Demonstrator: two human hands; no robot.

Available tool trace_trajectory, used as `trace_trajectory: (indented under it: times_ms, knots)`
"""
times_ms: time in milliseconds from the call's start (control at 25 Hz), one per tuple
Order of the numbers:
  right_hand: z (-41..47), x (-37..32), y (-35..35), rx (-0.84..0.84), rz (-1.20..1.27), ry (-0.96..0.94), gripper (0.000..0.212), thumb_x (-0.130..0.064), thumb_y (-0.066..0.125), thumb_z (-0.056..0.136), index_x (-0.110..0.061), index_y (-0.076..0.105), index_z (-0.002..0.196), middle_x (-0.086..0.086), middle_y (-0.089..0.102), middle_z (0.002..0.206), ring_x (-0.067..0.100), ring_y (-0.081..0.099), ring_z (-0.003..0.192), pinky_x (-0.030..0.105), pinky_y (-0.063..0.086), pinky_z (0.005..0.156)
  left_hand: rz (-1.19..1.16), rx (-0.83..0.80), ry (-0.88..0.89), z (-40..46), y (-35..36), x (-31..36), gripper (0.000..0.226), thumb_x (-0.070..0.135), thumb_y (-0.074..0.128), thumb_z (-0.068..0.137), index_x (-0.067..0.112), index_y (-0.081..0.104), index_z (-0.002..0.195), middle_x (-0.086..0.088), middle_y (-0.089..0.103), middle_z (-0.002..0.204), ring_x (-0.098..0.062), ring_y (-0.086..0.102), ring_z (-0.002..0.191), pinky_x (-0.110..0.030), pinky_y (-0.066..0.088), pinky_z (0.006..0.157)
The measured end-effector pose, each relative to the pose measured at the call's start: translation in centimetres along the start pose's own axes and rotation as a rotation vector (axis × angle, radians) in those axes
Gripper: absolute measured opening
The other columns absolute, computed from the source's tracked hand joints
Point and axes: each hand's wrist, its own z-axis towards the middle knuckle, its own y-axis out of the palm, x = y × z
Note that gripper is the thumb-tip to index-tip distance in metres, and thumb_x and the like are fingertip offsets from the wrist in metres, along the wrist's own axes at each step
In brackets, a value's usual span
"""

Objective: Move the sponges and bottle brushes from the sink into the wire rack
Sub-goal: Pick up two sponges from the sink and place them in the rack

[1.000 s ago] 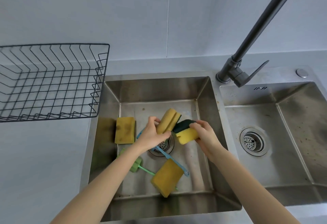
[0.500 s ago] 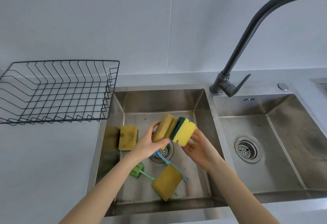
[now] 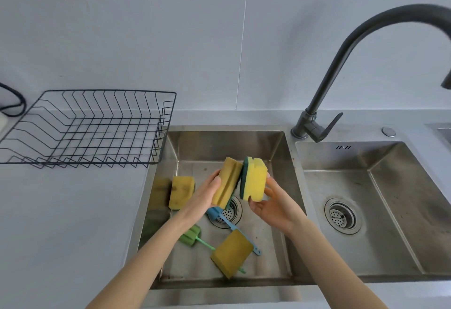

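Two hands each grip one sponge.

soft, even daylight with faint shadows, mild glare on the sink steel, wide-angle bending toward three o'clock where the faucet blurs.

We hold both forearms forward, hands raised side by side. Our left hand is closed in a grip, thumb on top; our right hand grips palm-up.
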Motion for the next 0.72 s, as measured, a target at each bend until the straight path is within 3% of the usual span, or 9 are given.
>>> trace_trajectory:
  times_ms: [200,280,440,600,720]
  knots:
    - [-1.0,-0.6,0.0,0.004,-0.075,-0.059,0.033,-0.035,0.047,0.092,-0.007,0.059,0.104,0.008,0.061,0.094,0.014,0.058,0.083,0.018,0.058,0.059,-0.058,0.078,-0.035,-1.1,-0.4,-0.2,0.055,0.033,0.05,0.09,0.023,0.028,0.139,-0.004,0.049,0.132,-0.019,0.053,0.117,-0.022,0.047,0.084]
    - [-1.4,-0.7,0.1,-0.007,-0.112,-0.089,0.034,-0.032,0.043,0.095,-0.006,0.056,0.113,0.008,0.061,0.098,0.013,0.058,0.085,0.019,0.058,0.066,-0.092,0.103,-0.071,-1.9,-0.3,-0.1,0.061,0.032,0.059,0.085,0.016,0.032,0.137,-0.004,0.052,0.129,-0.016,0.054,0.111,-0.02,0.044,0.08]
    - [-1.9,-1.1,0.1,-0.009,-0.145,-0.114,0.032,-0.023,0.045,0.095,-0.006,0.045,0.122,0.008,0.059,0.102,0.016,0.057,0.09,0.028,0.048,0.079,-0.034,0.237,-0.099,-3.1,0.1,0.2,0.059,0.031,0.063,0.081,0.013,0.036,0.13,-0.002,0.052,0.122,-0.018,0.052,0.111,-0.026,0.039,0.09]
    - [-1.9,-1.1,0.3,0.01,-0.233,-0.143,0.035,-0.015,0.05,0.093,-0.006,0.045,0.126,0.009,0.055,0.116,0.017,0.055,0.095,0.028,0.048,0.078,-0.015,0.403,-0.047,-3.9,-0.2,-0.2,0.042,0.034,0.062,0.082,0.018,0.042,0.116,0.0,0.055,0.108,-0.012,0.054,0.095,-0.022,0.044,0.078]
    - [-1.9,-0.5,0.9,0.026,-0.257,-0.189,0.029,-0.011,0.054,0.091,-0.009,0.048,0.119,0.005,0.059,0.107,0.017,0.057,0.091,0.027,0.048,0.073,-0.005,0.448,0.014,-4.4,-1.2,-0.5,0.029,0.032,0.058,0.085,0.019,0.045,0.108,0.006,0.056,0.095,-0.012,0.054,0.092,-0.02,0.046,0.077]
